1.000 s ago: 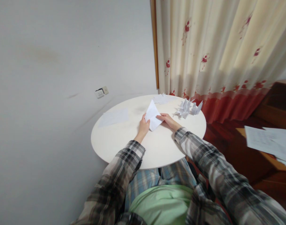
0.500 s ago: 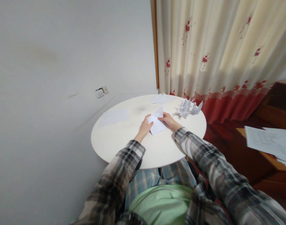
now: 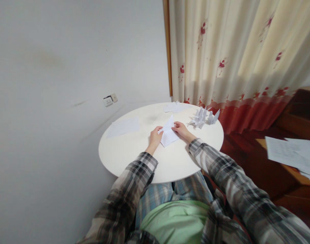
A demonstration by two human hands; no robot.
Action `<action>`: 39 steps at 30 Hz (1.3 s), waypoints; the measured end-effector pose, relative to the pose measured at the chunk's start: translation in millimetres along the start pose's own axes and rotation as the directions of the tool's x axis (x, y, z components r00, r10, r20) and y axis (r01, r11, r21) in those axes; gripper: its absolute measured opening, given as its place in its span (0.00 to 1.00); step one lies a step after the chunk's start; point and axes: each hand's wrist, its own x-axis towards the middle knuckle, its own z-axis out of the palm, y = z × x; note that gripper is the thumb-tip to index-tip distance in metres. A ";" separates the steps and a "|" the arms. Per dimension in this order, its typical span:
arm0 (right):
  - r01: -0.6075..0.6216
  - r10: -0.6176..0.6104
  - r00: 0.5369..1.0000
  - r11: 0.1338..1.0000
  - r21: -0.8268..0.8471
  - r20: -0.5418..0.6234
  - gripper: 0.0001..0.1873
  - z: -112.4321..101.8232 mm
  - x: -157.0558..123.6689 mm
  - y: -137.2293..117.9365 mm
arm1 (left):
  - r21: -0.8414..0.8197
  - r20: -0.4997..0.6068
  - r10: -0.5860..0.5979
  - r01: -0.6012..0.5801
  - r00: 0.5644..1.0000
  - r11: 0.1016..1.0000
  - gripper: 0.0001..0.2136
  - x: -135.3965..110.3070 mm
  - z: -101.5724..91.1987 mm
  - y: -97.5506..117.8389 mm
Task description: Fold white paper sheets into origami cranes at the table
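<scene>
A partly folded sheet of white paper (image 3: 168, 135) is held over the middle of the round white table (image 3: 129, 157), with one pointed flap standing up at its far side. My left hand (image 3: 156, 135) pinches its left edge between thumb and fingers. On the right edge, my right hand (image 3: 181, 129) grips the paper near the base of the raised flap. Both hands are closed on the same sheet. Several folded white paper figures (image 3: 200, 117) with pointed tips cluster to the right of my right hand.
A flat white sheet (image 3: 124, 126) lies at the table's left. More papers (image 3: 173, 107) lie at the far edge. A wall socket (image 3: 108, 101) is on the left wall, a flowered curtain (image 3: 236, 67) hangs behind, and written sheets (image 3: 289, 152) rest on wooden furniture at right.
The raised flap has tilted left and looks narrower. My left hand has shifted slightly left and down along the paper's edge; my right hand has barely moved.
</scene>
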 end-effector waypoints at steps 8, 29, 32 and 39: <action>0.235 -0.272 0.962 0.809 -0.538 0.011 0.20 1.5 -7.6 -10.5 | 0.156 -0.059 -0.042 0.051 0.997 0.986 0.12 -2.9 -8.0 1.9; 0.279 -0.177 0.957 0.344 -0.896 0.230 0.19 7.0 -16.3 -16.3 | 0.157 0.421 0.242 -0.333 0.874 0.930 0.30 -9.5 0.6 13.1; 0.249 -0.170 0.965 0.341 -0.907 0.201 0.18 7.0 -17.6 -18.2 | 0.152 0.444 0.261 -0.359 0.857 0.921 0.33 -10.6 -2.2 18.4; 0.213 -0.152 0.974 0.331 -0.919 0.171 0.17 7.8 -19.8 -22.5 | 0.115 0.390 0.264 -0.331 0.882 0.936 0.22 -10.4 -2.3 17.6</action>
